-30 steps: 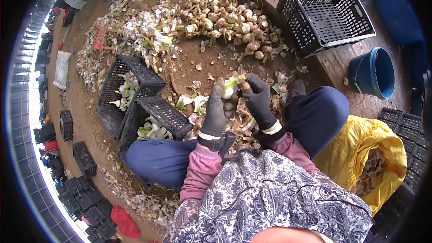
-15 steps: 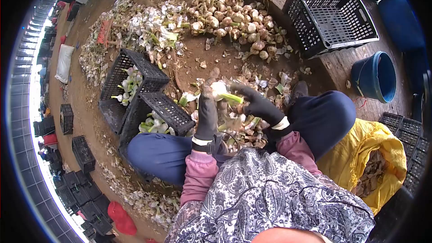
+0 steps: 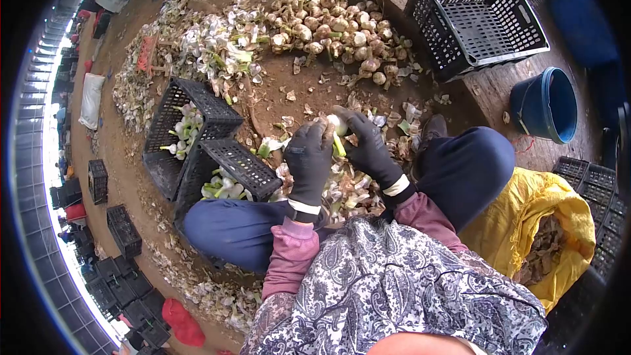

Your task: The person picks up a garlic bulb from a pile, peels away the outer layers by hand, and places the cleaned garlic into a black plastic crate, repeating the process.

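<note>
A peeled white garlic bulb [image 3: 339,126] with a short green stem is between my two dark-gloved hands, above the skin-littered ground. My left hand [image 3: 309,158] closes on its left side, fingers curled. From the right, my right hand [image 3: 368,148] grips the bulb with bent fingers. Parts of the bulb are hidden behind the fingers. Ahead of the hands lies a heap of unpeeled garlic [image 3: 342,26]. To my left, cleaned garlic bulbs [image 3: 188,131] sit in a tilted black crate [image 3: 220,115], and more lie in a second crate [image 3: 243,164] beside my knee.
A pile of garlic skins [image 3: 220,39] spreads at the far left. On the wooden ledge at right stand a black crate [image 3: 483,20] and a blue bucket [image 3: 545,105]. A yellow sack [image 3: 499,223] holding dry skins is by my right knee.
My hands have drawn together around the garlic bulb. The stem, which pointed right, now points down toward me. My right hand has moved in closer and bent its fingers.
</note>
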Demonstrator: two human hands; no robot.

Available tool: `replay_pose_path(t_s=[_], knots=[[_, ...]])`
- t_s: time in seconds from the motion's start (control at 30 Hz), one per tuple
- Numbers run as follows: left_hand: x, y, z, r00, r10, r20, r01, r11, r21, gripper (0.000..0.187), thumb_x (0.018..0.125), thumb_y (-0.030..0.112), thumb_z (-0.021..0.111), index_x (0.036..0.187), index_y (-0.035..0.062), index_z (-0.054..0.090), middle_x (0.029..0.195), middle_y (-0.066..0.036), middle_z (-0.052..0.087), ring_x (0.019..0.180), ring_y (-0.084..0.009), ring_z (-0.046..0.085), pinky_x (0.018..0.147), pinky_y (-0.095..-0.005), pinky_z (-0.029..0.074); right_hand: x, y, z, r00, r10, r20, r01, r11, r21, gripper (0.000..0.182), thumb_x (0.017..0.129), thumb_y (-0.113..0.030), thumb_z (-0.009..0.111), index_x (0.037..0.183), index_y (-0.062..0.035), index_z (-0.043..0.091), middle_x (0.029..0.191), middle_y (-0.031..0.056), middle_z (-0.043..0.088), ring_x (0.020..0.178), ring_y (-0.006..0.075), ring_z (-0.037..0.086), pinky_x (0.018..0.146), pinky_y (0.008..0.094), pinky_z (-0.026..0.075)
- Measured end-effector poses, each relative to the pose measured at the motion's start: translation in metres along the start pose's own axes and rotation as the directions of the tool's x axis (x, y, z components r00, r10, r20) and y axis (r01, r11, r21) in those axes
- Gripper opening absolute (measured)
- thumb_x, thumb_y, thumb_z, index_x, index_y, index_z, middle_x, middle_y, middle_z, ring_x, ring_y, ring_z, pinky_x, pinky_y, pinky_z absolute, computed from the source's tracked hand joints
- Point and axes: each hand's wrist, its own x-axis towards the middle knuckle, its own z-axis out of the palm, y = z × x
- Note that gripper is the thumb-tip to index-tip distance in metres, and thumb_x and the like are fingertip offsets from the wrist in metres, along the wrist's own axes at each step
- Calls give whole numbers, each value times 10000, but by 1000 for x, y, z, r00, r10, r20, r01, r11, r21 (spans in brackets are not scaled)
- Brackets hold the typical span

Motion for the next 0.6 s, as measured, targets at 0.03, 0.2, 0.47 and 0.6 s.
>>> replay_pose_path(t_s=[0.03, 0.2, 0.47, 0.6], knots=[[2, 2, 1, 996, -84, 23, 86, 994, -74, 198, 862, 123, 723, 1049, 58, 717, 949, -122, 713, 790, -236, 681, 713, -342, 545, 0, 1, 0, 1000, -22, -13, 22, 1000, -18, 630, 795, 31, 708, 1387, -62, 514, 1254, 158, 600, 1139, 319, 601, 949, 379, 505], [4, -11, 7, 805, -485, 341, 516, 291, -806, 150, 899, 67, 681, 1042, 28, 702, 878, -37, 706, 685, -108, 622, 616, -251, 500, 0, -5, -5, 996, 84, 11, -85, 986, 141, 627, 789, 34, 698, 1383, -57, 516, 1260, 161, 597, 1167, 327, 588, 964, 379, 492], [6, -5, 7, 999, -45, 16, 47, 988, -147, 195, 839, 85, 726, 1025, 36, 697, 901, -117, 705, 702, -215, 657, 656, -330, 535, 3, -6, -8, 1000, -8, -18, 7, 999, -32, 628, 786, 52, 671, 1384, -69, 520, 1259, 177, 593, 1167, 351, 584, 974, 383, 482], [8, -4, 11, 966, -231, 118, 250, 951, -181, 169, 845, 117, 728, 990, 38, 694, 855, -112, 700, 679, -220, 657, 641, -339, 534, 1, -3, -6, 1000, 19, 0, -19, 1000, 9, 642, 788, 42, 695, 1393, -73, 515, 1259, 178, 597, 1147, 346, 593, 973, 384, 484]])
